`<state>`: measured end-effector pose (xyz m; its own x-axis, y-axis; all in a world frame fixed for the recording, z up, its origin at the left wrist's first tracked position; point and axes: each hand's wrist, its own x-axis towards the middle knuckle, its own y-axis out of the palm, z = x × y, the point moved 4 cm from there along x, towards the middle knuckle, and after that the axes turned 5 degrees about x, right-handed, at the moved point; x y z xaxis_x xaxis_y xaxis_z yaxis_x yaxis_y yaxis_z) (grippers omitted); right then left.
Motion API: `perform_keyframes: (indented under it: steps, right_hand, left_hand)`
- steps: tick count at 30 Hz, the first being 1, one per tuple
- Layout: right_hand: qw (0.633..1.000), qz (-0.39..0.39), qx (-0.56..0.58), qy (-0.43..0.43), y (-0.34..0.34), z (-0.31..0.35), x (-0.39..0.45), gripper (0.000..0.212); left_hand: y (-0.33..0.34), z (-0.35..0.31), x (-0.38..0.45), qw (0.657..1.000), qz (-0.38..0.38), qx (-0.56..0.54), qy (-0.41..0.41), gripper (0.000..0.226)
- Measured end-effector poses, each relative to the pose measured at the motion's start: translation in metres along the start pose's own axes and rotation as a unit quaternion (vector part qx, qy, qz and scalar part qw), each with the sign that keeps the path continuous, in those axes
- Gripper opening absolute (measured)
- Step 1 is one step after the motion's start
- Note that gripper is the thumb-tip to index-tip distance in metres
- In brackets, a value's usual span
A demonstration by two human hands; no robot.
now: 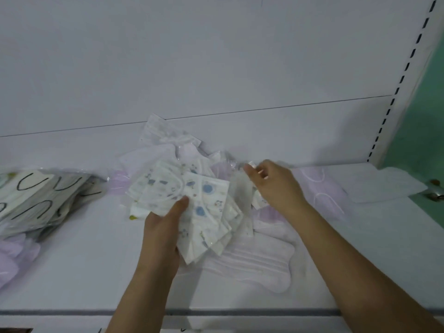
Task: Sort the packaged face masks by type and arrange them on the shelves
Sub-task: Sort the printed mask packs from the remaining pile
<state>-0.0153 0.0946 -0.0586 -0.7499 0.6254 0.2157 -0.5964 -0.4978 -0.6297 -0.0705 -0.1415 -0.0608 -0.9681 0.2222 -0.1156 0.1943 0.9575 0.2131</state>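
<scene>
My left hand grips a fanned stack of white packaged masks with blue cartoon prints, thumb on top, just above the white shelf. My right hand hovers to the right of the stack with fingers loosely curled; it is blurred and whether it holds a clear wrapper I cannot tell. Under and behind the stack lies a loose pile of white and pale masks. A white ribbed mask lies below the stack. Lilac masks lie to the right.
A stack of masks with black ear loops sits at the left, with lilac masks below it. A white pack lies at the far right. The shelf's slotted upright rises at the right; the front edge runs below.
</scene>
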Motion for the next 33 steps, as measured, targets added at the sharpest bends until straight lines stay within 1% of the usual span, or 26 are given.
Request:
perform_keyframes:
  steps: [1, 2, 3, 4, 5, 7, 9, 11, 12, 13, 14, 15, 16, 18, 19, 20, 21, 23, 24, 25, 26, 28, 29, 31, 32, 33]
  right_hand:
    - [0.99, -0.015, -0.138, 0.037, -0.007, -0.016, 0.008, 0.06]
    - [0.971, 0.006, -0.229, 0.074, -0.01, -0.03, 0.012, 0.068]
    - [0.962, 0.032, -0.252, 0.103, -0.01, -0.044, 0.015, 0.068]
    - [0.965, 0.044, -0.23, 0.122, -0.014, -0.05, 0.016, 0.058]
    - [0.975, 0.023, -0.19, 0.117, -0.018, -0.053, 0.017, 0.043]
    - [0.987, -0.068, -0.126, 0.069, -0.032, -0.045, 0.02, 0.017]
    - [0.988, -0.15, 0.002, 0.029, -0.047, -0.035, 0.022, 0.008]
    - [0.958, -0.193, 0.211, 0.012, -0.059, -0.025, 0.019, 0.009]
    - [0.927, -0.178, 0.33, 0.011, -0.061, -0.02, 0.018, 0.011]
    - [0.888, -0.135, 0.439, 0.014, -0.059, -0.014, 0.016, 0.014]
    - [0.853, -0.074, 0.517, 0.018, -0.052, -0.005, 0.012, 0.019]
    - [0.84, -0.019, 0.543, 0.011, -0.043, 0.005, 0.008, 0.024]
    - [0.856, 0.022, 0.516, -0.009, -0.031, 0.014, 0.001, 0.028]
    - [0.92, 0.07, 0.38, -0.072, -0.004, 0.031, -0.013, 0.03]
    - [0.94, 0.092, 0.315, -0.093, 0.009, 0.035, -0.018, 0.027]
    - [0.955, 0.101, 0.261, -0.102, 0.019, 0.036, -0.021, 0.023]
    - [0.971, 0.08, 0.205, -0.095, 0.022, 0.031, -0.018, 0.021]
    - [0.999, -0.01, 0.022, -0.022, 0.009, 0.005, -0.003, 0.036]
    - [0.995, -0.034, -0.091, 0.022, 0.0, -0.011, 0.004, 0.048]
    - [0.983, -0.026, -0.168, 0.064, -0.006, -0.025, 0.009, 0.057]
    - [0.973, 0.007, -0.209, 0.096, -0.008, -0.038, 0.011, 0.059]
    - [0.974, 0.046, -0.192, 0.114, -0.007, -0.05, 0.015, 0.045]
    - [0.983, 0.028, -0.151, 0.098, -0.01, -0.047, 0.017, 0.035]
    - [0.996, -0.084, -0.028, 0.017, -0.027, -0.035, 0.022, 0.018]
    - [0.989, -0.142, 0.048, -0.012, -0.039, -0.026, 0.021, 0.016]
    - [0.972, -0.173, 0.156, -0.024, -0.049, -0.02, 0.021, 0.015]
  left_hand:
    - [-0.003, 0.001, 0.002, 1.0, -0.008, -0.005, -0.008, 0.027]
    - [-0.005, 0.001, 0.003, 1.0, -0.011, -0.005, -0.013, 0.029]
    - [-0.007, 0.002, 0.005, 1.0, -0.01, -0.002, -0.01, 0.032]
    - [-0.007, 0.003, 0.007, 1.0, -0.01, 0.0, -0.006, 0.034]
    - [-0.006, 0.003, 0.007, 1.0, -0.007, -0.001, -0.005, 0.034]
    - [-0.004, 0.004, 0.007, 1.0, 0.002, -0.003, -0.008, 0.032]
    - [-0.003, 0.005, 0.006, 1.0, 0.004, -0.004, -0.016, 0.03]
    - [-0.004, 0.004, 0.006, 1.0, 0.006, -0.012, -0.017, 0.028]
    - [-0.003, 0.004, 0.005, 1.0, 0.01, -0.018, -0.017, 0.027]
    - [-0.002, 0.004, 0.004, 0.999, 0.019, -0.025, -0.013, 0.026]
    - [-0.001, 0.004, 0.003, 0.999, 0.034, -0.033, -0.008, 0.026]
    - [0.002, 0.004, 0.002, 0.998, 0.054, -0.039, -0.001, 0.03]
    - [0.006, 0.003, 0.0, 0.996, 0.076, -0.038, 0.003, 0.04]
    - [0.011, 0.004, -0.002, 0.995, 0.104, -0.007, 0.007, 0.061]
    - [0.012, 0.005, -0.001, 0.995, 0.102, 0.014, 0.012, 0.062]
    - [0.011, 0.006, 0.0, 0.995, 0.088, 0.034, 0.016, 0.055]
    - [0.008, 0.009, 0.003, 0.996, 0.068, 0.046, 0.018, 0.046]
    - [0.0, 0.013, 0.008, 0.999, 0.021, 0.043, -0.002, 0.035]
    - [-0.003, 0.015, 0.009, 0.999, 0.01, 0.031, -0.016, 0.032]
    - [-0.006, 0.016, 0.011, 0.999, 0.006, 0.025, -0.025, 0.031]
    - [-0.006, 0.017, 0.011, 0.999, 0.003, 0.022, -0.032, 0.031]
    - [-0.006, 0.019, 0.012, 0.999, 0.003, 0.026, -0.034, 0.031]
    - [-0.006, 0.021, 0.012, 0.999, 0.006, 0.026, -0.032, 0.032]
    - [-0.003, 0.021, 0.011, 0.999, 0.012, 0.021, -0.031, 0.033]
    - [-0.002, 0.02, 0.009, 0.999, 0.018, 0.019, -0.031, 0.034]
    - [0.0, 0.018, 0.009, 0.999, 0.026, 0.012, -0.027, 0.035]
